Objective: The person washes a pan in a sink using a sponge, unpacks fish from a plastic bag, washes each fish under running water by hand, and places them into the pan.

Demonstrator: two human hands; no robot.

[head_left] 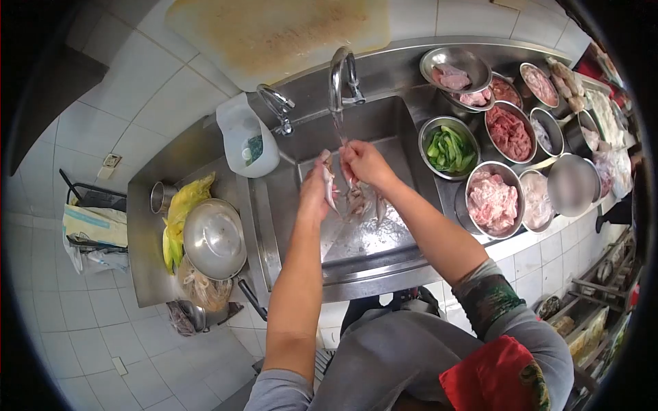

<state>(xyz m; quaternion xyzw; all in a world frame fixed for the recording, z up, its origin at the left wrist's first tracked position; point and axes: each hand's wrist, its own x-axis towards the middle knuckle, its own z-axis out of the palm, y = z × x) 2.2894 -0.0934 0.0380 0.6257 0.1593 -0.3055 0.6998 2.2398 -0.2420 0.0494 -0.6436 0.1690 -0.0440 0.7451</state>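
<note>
Over the steel sink (305,226), my left hand (313,195) is wrapped round a small pale fish (330,185), its tail hanging down. My right hand (367,163) is closed on a pinkish piece, apparently another fish (348,172), under the stream from the tap (336,82). My right fingers hide part of it. Below my hands, several small fish (380,209) lie in the wet basin, some overlapping.
Right of the sink stand a bowl of green vegetables (449,151) and several bowls of raw meat (492,204). A cut-open white jug (250,140) sits at the sink's left corner. Further left are a metal lid (214,238) and a yellow bag (185,205). A second tap (277,106) is behind.
</note>
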